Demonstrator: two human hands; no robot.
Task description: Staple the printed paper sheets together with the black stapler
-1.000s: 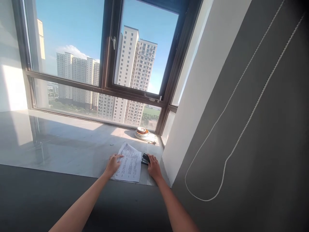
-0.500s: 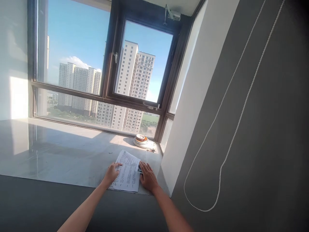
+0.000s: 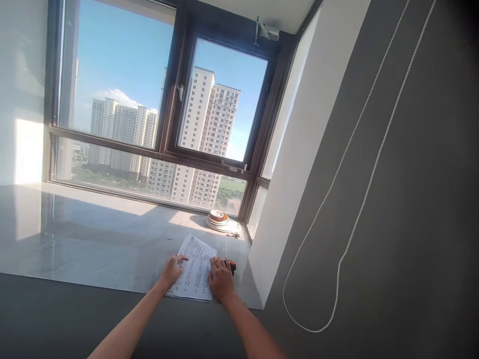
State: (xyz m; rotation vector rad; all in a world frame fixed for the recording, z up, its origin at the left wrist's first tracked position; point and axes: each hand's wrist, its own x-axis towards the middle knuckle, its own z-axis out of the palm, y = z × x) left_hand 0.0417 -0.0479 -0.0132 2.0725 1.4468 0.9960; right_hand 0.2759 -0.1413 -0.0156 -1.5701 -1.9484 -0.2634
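Note:
A printed stack of paper (image 3: 196, 271) lies on the sill near its front edge. At its left margin, my left hand (image 3: 172, 272) is closed on the edge, one finger stretched over the print. My right hand (image 3: 221, 280) rests flat on the right margin, fingers extended and palm down. Just beyond those fingers, on the right, sits a small black and orange object (image 3: 232, 267); it is partly hidden by the hand, and I cannot make out its kind.
Coiled white and orange rolls (image 3: 218, 221) lie by the window, with a small dark item (image 3: 232, 235) in front of them. A tiny scrap (image 3: 170, 239) is on the pale sill (image 3: 93, 249). A beaded blind cord (image 3: 339, 269) hangs along the grey wall at right.
My right hand has shifted slightly left onto the paper's right margin. The black and orange object now shows to the right of it. My left hand stays at the left edge.

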